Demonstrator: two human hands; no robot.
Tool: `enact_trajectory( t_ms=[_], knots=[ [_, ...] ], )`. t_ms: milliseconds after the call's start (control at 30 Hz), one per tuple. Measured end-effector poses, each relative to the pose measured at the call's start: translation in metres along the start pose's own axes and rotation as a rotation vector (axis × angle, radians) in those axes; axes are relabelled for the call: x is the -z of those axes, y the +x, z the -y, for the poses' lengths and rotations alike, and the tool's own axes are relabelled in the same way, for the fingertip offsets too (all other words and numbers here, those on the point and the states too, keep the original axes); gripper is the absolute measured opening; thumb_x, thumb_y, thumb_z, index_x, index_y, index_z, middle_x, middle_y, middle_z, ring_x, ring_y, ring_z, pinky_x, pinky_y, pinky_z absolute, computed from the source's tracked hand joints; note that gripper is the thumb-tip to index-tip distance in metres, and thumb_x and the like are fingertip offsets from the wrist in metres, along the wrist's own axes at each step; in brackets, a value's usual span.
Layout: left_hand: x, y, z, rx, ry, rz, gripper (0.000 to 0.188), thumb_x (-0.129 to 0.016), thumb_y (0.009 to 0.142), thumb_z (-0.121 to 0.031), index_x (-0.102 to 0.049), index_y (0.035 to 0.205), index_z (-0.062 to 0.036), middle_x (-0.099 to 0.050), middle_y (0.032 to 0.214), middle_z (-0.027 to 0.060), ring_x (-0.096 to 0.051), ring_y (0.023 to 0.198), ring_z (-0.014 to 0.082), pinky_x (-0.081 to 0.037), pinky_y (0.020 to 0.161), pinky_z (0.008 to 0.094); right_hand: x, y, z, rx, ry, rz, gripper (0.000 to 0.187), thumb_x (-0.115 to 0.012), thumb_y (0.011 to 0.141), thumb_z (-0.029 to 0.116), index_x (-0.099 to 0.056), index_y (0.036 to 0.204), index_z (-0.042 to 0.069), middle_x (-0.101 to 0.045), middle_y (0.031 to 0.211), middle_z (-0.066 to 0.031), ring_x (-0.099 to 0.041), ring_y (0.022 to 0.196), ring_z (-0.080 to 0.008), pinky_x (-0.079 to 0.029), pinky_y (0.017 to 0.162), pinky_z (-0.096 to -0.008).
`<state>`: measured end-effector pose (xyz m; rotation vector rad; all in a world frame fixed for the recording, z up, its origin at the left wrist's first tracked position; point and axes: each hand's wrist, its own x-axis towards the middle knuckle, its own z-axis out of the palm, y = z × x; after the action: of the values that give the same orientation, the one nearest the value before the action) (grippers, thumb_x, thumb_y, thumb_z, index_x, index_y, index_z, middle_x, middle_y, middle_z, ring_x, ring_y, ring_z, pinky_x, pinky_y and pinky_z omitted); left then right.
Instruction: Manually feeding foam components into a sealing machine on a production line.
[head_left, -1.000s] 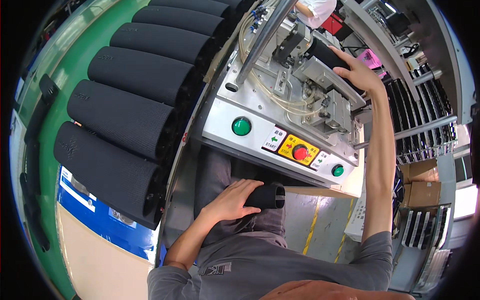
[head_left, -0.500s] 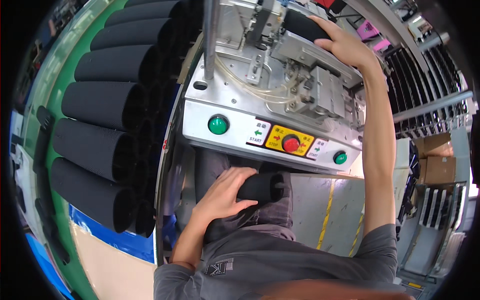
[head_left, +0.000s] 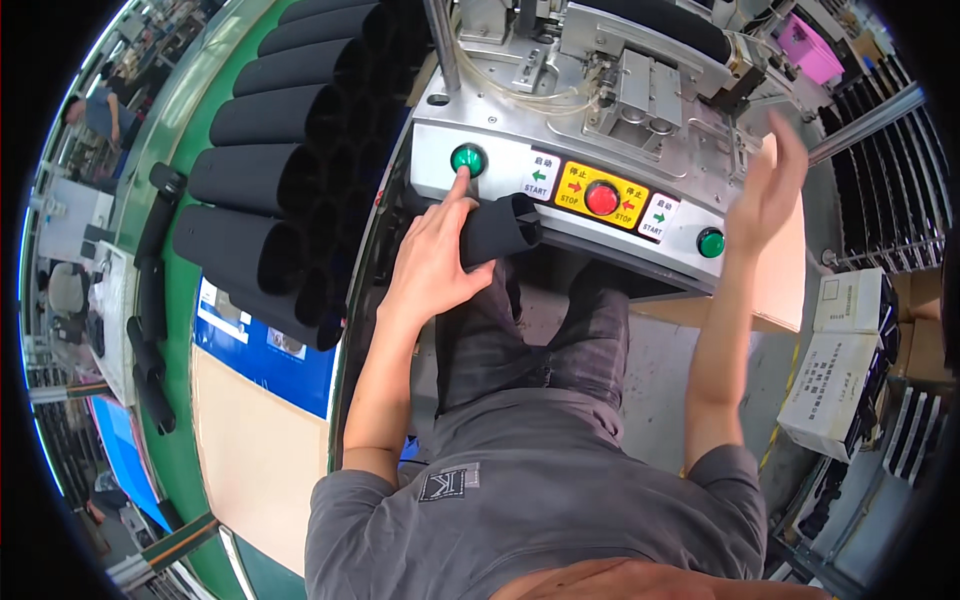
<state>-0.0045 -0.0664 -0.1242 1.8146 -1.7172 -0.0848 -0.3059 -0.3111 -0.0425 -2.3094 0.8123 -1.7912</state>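
My left hand [head_left: 432, 250] is wrapped round a short black tube [head_left: 497, 230], its open end facing right. The index finger of that hand reaches up and touches the left green button [head_left: 468, 160] on the machine's front panel. Motion blurs my right hand [head_left: 765, 195], which is raised beside the machine's right side, above the right green button [head_left: 711, 242] and apart from it. Its fingers look stretched out, with nothing seen in them. A black tube [head_left: 660, 22] lies across the top of the metal machine [head_left: 480, 115]. Between the green buttons is a red button [head_left: 603, 198].
Black tubes [head_left: 245, 180] lie stacked on the left, beside a green surface [head_left: 228, 108] and a tan board [head_left: 260, 415]. Cartons [head_left: 835, 360] and racks [head_left: 860, 190] stand on the right, a pink bin [head_left: 808, 50] at the back. People are at far left.
My left hand has moved up with its tube from my lap to the left green button. My right hand has left the tube on the machine and come down toward me.
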Motion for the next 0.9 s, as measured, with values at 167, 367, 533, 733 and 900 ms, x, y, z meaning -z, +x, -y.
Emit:
enact_trajectory(
  t_ms=[167,367,533,733,900],
  knots=[
    [-0.017,-0.005,0.007,-0.032,-0.066,-0.092,0.065,-0.087,0.066,-0.005,-0.06,0.126,-0.0058,-0.057,0.168,0.0164,-0.067,0.13,0.0372,-0.048,0.117,0.0466,0.009,-0.108,-0.01,-0.011,-0.152,-0.17,0.046,-0.058,0.095,0.0,-0.064,0.141,0.0,-0.066,0.14,-0.0179,-0.057,0.137,-0.0365,-0.04,0.124,-0.0498],
    [-0.034,-0.008,0.007,-0.292,-0.043,-0.436,0.067,-0.088,0.065,-0.002,-0.058,0.124,-0.0074,-0.065,0.158,0.0123,-0.063,0.135,0.0393,-0.042,0.122,0.0492,0.002,-0.163,0.033,-0.254,0.274,-0.062,0.037,-0.055,0.098,-0.004,-0.065,0.133,-0.002,-0.069,0.129,-0.017,-0.064,0.12,-0.0293,-0.049,0.112,-0.0419],
    [-0.033,-0.008,-0.008,-0.36,-0.06,-0.588,0.062,-0.086,0.071,0.0,-0.059,0.127,-0.0071,-0.071,0.15,0.0121,-0.066,0.13,0.0377,-0.044,0.119,0.0468,-0.013,-0.191,0.083,-0.695,0.701,0.172,0.027,-0.055,0.109,0.004,-0.066,0.132,-0.002,-0.074,0.104,-0.0122,-0.066,0.094,-0.0194,-0.05,0.091,-0.0283],
    [-0.013,-0.014,-0.036,0.358,-1.173,-0.439,0.05,-0.083,0.097,-0.023,-0.061,0.139,-0.0076,-0.074,0.137,0.0139,-0.071,0.122,0.0328,-0.052,0.111,0.043,-0.018,-0.198,0.103,-0.834,0.981,0.359,0.024,-0.06,0.112,0.012,-0.07,0.129,-0.001,-0.073,0.099,-0.0108,-0.066,0.092,-0.0179,-0.053,0.088,-0.0301],
    [0.02,0.012,-0.066,0.621,-1.747,-0.317,0.05,-0.074,0.106,-0.043,-0.066,0.141,-0.0083,-0.077,0.131,0.0089,-0.074,0.111,0.0228,-0.056,0.102,0.0356,-0.019,-0.197,0.114,-0.912,1.1,0.454,0.026,-0.059,0.113,0.015,-0.071,0.129,-0.002,-0.073,0.097,-0.0101,-0.066,0.091,-0.0183,-0.053,0.088,-0.0295]
  ],
)
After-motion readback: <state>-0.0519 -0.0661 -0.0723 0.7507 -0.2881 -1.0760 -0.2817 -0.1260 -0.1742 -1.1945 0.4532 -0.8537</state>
